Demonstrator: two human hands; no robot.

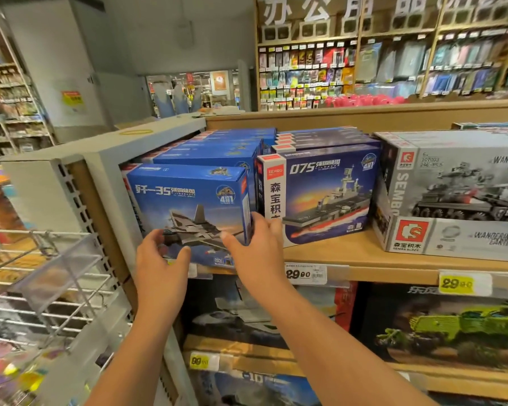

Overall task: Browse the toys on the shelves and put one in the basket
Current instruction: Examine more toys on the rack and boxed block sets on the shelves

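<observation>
A blue jet-fighter block box (188, 200) stands at the front of a row on the wooden shelf (364, 256). My left hand (162, 259) holds its lower left corner, fingers curled at the left edge and thumb on the front face. My right hand (255, 247) grips its lower right edge, thumb on the front and fingers wrapped behind the right side. To its right stands a warship box (326, 189), then a grey tank box (458, 197). No basket is in view.
More boxes fill the lower shelves, among them a green vehicle box (452, 326). Price tags (305, 273) line the shelf edge. A wire rack (41, 288) with small items stands at the left. Stationery shelves (379, 65) rise behind.
</observation>
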